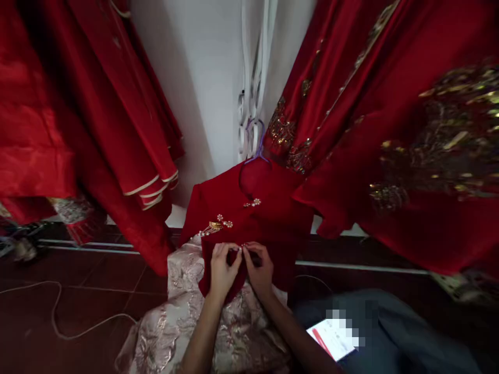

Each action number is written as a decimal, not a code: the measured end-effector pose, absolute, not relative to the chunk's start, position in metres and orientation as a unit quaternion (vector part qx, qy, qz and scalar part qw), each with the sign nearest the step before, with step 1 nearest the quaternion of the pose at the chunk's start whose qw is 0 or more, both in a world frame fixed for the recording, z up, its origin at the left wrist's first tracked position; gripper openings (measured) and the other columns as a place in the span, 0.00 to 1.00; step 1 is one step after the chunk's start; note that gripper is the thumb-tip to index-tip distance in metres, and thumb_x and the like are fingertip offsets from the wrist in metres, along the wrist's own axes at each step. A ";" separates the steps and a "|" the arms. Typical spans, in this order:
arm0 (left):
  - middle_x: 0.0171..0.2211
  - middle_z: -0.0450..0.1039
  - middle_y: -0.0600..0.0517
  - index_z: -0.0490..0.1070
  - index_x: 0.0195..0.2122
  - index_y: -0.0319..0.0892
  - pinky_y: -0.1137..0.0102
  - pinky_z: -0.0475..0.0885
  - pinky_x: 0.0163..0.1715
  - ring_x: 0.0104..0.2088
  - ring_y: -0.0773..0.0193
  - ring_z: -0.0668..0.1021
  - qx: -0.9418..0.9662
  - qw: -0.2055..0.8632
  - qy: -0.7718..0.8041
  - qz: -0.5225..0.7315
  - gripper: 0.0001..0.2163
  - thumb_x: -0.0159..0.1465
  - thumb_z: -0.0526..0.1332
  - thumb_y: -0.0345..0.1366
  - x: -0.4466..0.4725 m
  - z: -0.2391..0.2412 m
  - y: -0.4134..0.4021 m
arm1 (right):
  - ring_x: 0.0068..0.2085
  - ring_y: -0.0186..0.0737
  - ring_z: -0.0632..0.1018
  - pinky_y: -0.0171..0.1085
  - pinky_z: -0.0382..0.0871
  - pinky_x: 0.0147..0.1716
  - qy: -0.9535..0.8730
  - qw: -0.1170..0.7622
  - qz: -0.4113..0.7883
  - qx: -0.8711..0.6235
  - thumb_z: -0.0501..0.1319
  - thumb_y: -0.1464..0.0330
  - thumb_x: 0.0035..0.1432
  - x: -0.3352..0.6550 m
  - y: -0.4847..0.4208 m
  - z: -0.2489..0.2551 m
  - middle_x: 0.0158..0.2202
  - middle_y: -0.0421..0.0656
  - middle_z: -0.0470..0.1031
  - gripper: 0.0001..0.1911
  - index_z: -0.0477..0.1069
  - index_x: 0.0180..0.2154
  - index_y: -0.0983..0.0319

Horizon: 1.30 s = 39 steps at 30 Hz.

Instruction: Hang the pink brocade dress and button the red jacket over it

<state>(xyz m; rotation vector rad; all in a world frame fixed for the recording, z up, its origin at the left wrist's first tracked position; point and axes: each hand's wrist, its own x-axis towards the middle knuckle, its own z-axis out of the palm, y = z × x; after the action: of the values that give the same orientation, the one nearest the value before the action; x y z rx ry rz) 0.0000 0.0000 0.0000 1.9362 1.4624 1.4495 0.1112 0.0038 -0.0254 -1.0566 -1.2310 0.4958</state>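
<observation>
A dark red jacket (273, 208) hangs in front of me on a purple hanger (260, 148). Pearl flower fasteners (224, 222) and a gold brooch with strands of beads (214, 226) decorate its chest. My left hand (223, 267) and my right hand (259, 267) meet at the lower front of the jacket. Both pinch thumb and forefinger together, tips almost touching, at a tiny pale spot too small to make out. Below the jacket spreads a pale brocade skirt (163, 332) with a metallic floral pattern.
Red garments (117, 104) with cream trim hang at the left. Gold-embroidered red garments (390, 130) hang at the right. White straps (253, 62) run down the pale wall. A white cable (58, 311) lies on the tiled floor. A lit phone (331, 337) rests on dark blue-grey cloth.
</observation>
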 end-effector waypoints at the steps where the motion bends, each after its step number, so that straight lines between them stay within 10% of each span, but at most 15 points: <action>1: 0.34 0.72 0.52 0.70 0.34 0.42 0.66 0.66 0.44 0.39 0.63 0.72 0.674 0.159 0.513 0.508 0.03 0.60 0.58 0.33 0.000 0.001 0.000 | 0.39 0.38 0.74 0.37 0.70 0.36 -0.544 0.661 0.218 -0.469 0.60 0.68 0.55 0.111 0.004 -0.026 0.37 0.44 0.72 0.04 0.68 0.35 0.61; 16: 0.34 0.75 0.52 0.72 0.34 0.41 0.68 0.69 0.42 0.37 0.64 0.75 0.621 0.295 0.494 0.532 0.06 0.56 0.60 0.34 -0.003 0.000 0.004 | 0.37 0.38 0.74 0.33 0.68 0.27 -0.541 0.647 0.212 -0.493 0.61 0.68 0.53 0.111 0.001 -0.026 0.36 0.44 0.72 0.06 0.67 0.35 0.61; 39: 0.33 0.67 0.51 0.65 0.35 0.42 0.69 0.67 0.38 0.35 0.64 0.71 0.587 0.182 0.532 0.582 0.07 0.57 0.53 0.25 -0.003 0.002 -0.002 | 0.34 0.36 0.68 0.36 0.64 0.34 -0.516 0.683 0.164 -0.490 0.51 0.70 0.57 0.117 0.003 -0.032 0.35 0.42 0.64 0.04 0.63 0.35 0.60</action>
<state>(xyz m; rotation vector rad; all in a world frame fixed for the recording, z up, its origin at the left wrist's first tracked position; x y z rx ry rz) -0.0027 -0.0023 0.0015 1.6568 1.5017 1.6431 0.1170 0.0027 -0.0321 -1.0978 -1.1568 0.3680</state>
